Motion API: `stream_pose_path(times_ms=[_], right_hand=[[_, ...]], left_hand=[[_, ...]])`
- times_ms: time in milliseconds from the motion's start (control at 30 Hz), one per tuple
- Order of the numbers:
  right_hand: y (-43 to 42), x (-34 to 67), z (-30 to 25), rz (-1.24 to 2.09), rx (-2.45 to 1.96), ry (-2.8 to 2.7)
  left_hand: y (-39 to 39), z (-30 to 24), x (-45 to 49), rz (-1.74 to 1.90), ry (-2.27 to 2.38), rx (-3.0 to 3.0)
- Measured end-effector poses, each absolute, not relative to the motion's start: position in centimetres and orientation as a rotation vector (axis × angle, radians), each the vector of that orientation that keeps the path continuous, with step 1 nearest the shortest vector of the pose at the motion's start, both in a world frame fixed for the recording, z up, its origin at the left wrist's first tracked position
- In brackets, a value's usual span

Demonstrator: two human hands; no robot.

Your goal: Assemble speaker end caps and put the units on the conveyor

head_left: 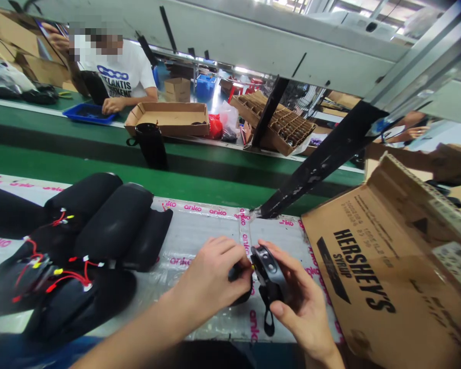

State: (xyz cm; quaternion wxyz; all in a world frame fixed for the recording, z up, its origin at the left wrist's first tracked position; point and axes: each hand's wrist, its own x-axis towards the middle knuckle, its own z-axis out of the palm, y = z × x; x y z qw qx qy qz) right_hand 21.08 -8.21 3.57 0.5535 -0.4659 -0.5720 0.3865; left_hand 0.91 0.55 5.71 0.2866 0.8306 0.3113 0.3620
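Note:
My left hand [211,274] is curled over a black rounded part [241,297] low in the middle of the view, fingers closed on it. My right hand [297,294] grips a black round end cap [268,269] with a dangling strap [269,323], thumb and fingers wrapped about it. The cap is pressed against the part held by the left hand. Both hands hover over a grey sheet taped with pink-lettered tape [200,230].
Several black speaker bodies with red and yellow wires [80,241] lie at the left. An open Hershey's cardboard box [392,266] stands at the right. A green conveyor [100,169] carries a black upright cylinder [151,146]. Beyond it, a person in a white T-shirt [115,72] works at a blue tray [86,114].

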Motion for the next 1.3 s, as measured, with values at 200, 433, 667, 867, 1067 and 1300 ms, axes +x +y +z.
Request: stream_pose_path(times_ms=[200, 433, 667, 867, 1067, 1300], right_hand=[[-7.9, 21.0, 4.2, 0.935, -1.103, -1.393], [-7.8, 20.9, 4.1, 0.849, -1.235, -1.326], [-7.4, 19.9, 4.0, 0.78, -1.286, -1.433], [-7.6, 18.9, 5.9, 0.66, -1.392, -1.773], [-8.3, 19.9, 6.8, 0.733, -1.411, -1.95], [-7.6, 20.6, 7.0, 0.694, -1.412, -1.954]], left_hand=[[1.0, 5.9, 1.0, 0.916, 0.808, 2.112], [0.4, 5.5, 0.1, 0.959, 0.863, 1.963], [-1.1, 3.3, -1.0, 1.001, 0.848, 2.059], [-1.3, 2.5, -0.6, 1.055, 0.816, 1.926], [-0.8, 2.0, -1.0, 1.03, 0.688, 1.815], [-0.9, 1.9, -0.3, 1.03, 0.776, 1.674]])
